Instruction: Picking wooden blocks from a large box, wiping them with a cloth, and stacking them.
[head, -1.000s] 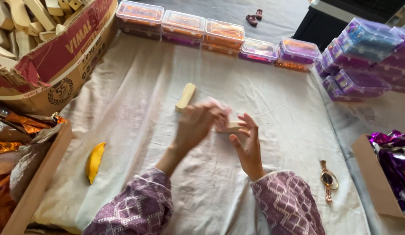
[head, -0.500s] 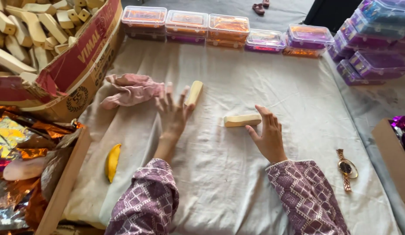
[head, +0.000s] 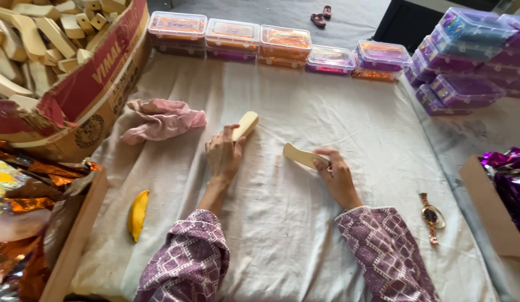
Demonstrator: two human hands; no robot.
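Two pale wooden pieces are on the cream cloth point(head: 282, 223), one at each hand. The left hand point(head: 223, 154) is curled down over the near end of the left wooden piece point(head: 246, 124), fingers closing on it; the piece lies on the cloth, angled away from the person. The right hand point(head: 334, 170) grips the right wooden piece point(head: 300, 155) at its near end, with the far end tipped up and pointing left. Both hands are closed on wood, and neither piece is clear of the cloth by much.

A crumpled pink rag point(head: 162, 118) lies loose to the left, well apart from the left hand, with nobody touching it. The big cardboard box point(head: 95, 84) at far left is full of similar bare wooden pieces. A row of clear lidded plastic boxes point(head: 282, 45) with orange and purple contents runs along the far edge, with more stacked at right point(head: 467, 61). Orange foil point(head: 19, 190) sits in a tray at left, purple foil point(head: 509, 184) in a box at right.

Judging progress: both pieces look bare, with no foil on them. Many filled boxes are done, but the carton is still heavily stocked, so plenty is left.

A yellow object point(head: 138, 213) and a wristwatch point(head: 430, 217) lie idle on the cloth.
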